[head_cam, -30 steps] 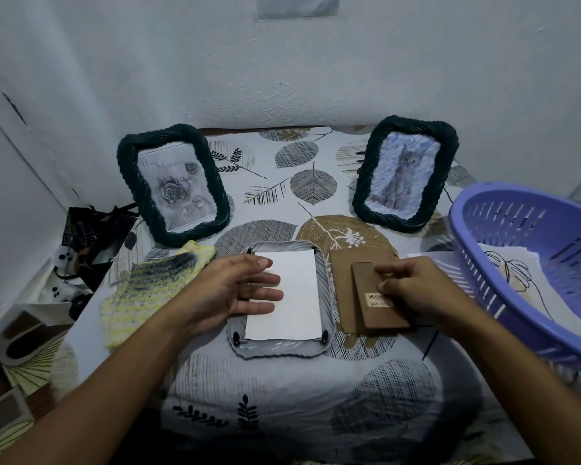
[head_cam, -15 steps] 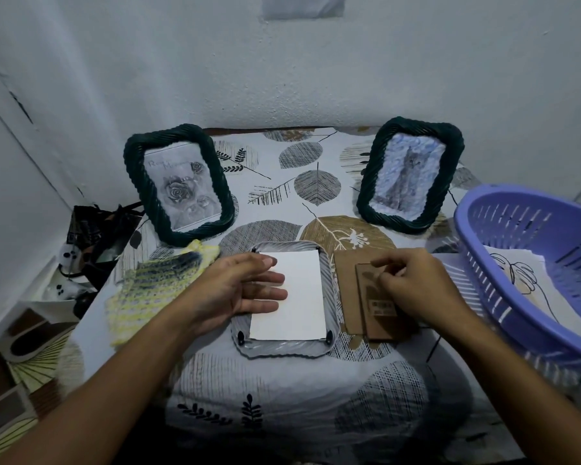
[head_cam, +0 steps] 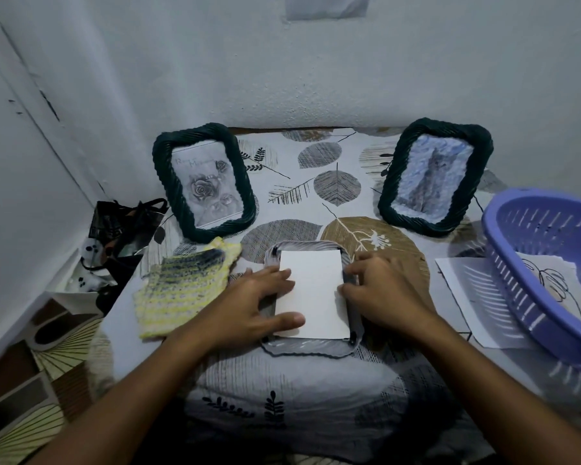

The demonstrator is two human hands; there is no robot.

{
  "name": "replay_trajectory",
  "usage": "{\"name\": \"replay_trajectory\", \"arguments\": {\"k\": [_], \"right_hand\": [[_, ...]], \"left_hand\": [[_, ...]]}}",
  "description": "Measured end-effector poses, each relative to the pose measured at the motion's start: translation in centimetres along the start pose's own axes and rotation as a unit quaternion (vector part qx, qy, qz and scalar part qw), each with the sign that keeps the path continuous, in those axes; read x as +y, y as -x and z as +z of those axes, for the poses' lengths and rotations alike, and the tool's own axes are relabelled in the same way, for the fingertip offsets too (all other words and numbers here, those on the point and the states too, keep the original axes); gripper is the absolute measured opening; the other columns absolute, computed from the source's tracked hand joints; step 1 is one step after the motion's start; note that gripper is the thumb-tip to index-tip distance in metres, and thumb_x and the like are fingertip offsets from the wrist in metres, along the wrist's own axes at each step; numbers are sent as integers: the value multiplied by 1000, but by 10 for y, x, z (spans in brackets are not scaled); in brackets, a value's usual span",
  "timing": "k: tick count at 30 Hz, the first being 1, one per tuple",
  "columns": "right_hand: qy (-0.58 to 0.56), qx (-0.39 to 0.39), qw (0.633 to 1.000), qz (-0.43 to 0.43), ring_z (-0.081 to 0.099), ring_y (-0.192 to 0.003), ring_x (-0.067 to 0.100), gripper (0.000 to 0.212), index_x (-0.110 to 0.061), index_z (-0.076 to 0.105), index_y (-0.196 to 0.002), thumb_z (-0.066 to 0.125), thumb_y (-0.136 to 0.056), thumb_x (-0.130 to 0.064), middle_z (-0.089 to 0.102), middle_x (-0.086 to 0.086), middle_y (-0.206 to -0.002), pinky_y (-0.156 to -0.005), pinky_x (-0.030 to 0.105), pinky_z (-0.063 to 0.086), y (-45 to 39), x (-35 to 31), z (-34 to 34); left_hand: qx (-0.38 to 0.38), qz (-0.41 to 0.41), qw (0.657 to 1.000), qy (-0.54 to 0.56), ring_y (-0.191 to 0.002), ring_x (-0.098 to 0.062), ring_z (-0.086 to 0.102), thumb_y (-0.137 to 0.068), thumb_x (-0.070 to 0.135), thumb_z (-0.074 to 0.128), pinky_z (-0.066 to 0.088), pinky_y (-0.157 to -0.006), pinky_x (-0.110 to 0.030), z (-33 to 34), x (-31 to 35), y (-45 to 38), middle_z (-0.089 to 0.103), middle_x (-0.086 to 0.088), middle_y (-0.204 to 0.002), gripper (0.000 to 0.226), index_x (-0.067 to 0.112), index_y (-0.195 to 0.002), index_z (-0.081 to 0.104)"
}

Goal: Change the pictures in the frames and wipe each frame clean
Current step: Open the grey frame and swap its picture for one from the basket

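A grey frame [head_cam: 307,349] lies face down in the middle of the table, with a white picture [head_cam: 314,293] set in its back. My left hand [head_cam: 255,307] rests flat on the picture's left side, thumb on its lower edge. My right hand [head_cam: 381,290] touches the picture's right edge with bent fingertips. The brown backing board lies mostly hidden under that hand. Two dark green frames stand at the back: one with a rose picture [head_cam: 203,177], one with a cat picture [head_cam: 435,176]. A yellow and grey knitted cloth [head_cam: 185,290] lies left of the grey frame.
A purple basket [head_cam: 544,243] at the right holds a sheet with a leaf drawing [head_cam: 550,286] and sits partly on a white sheet [head_cam: 467,297]. A black bag [head_cam: 121,223] leans beside the table's left edge. The wall stands close behind the upright frames.
My right hand has left the brown backing board and moved left to the picture's right edge. My left hand stays on the picture.
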State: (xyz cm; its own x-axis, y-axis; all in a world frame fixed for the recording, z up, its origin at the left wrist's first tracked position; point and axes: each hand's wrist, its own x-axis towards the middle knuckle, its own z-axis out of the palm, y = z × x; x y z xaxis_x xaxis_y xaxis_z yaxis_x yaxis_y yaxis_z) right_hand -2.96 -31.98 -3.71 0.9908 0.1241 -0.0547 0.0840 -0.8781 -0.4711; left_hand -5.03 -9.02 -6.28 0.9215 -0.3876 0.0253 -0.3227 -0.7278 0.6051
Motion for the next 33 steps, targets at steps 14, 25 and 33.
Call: {"name": "replay_trajectory", "arguments": {"k": [14, 25, 33], "right_hand": [[-282, -7, 958, 57, 54, -76, -3, 29, -20, 74, -97, 63, -82, 1, 65, -11, -82, -54, 4, 41, -7, 5, -4], [-282, 16, 958, 45, 55, -106, 21, 19, -21, 76, -67, 75, -77, -37, 71, -3, -74, -88, 40, 48, -11, -5, 6], [-497, -10, 864, 77, 63, -70, 23, 7, -3, 74, -73, 71, -80, -5, 71, 16, -77, -69, 29, 52, -10, -6, -26]], "left_hand": [[-72, -2, 997, -41, -142, 6, 3, -52, 100, 27, 8, -120, -31, -4, 1, -1, 21, 10, -157, 124, 19, -145, 40], [-79, -5, 997, -11, -143, 5, 6, -52, 94, 44, 8, -121, -34, -6, -2, -3, 23, 12, -155, 119, 19, -144, 42], [205, 21, 972, 110, -114, -3, 59, -79, 53, 66, 50, -94, -26, -8, 15, -6, 64, 3, -126, 61, 16, -127, 61]]}}
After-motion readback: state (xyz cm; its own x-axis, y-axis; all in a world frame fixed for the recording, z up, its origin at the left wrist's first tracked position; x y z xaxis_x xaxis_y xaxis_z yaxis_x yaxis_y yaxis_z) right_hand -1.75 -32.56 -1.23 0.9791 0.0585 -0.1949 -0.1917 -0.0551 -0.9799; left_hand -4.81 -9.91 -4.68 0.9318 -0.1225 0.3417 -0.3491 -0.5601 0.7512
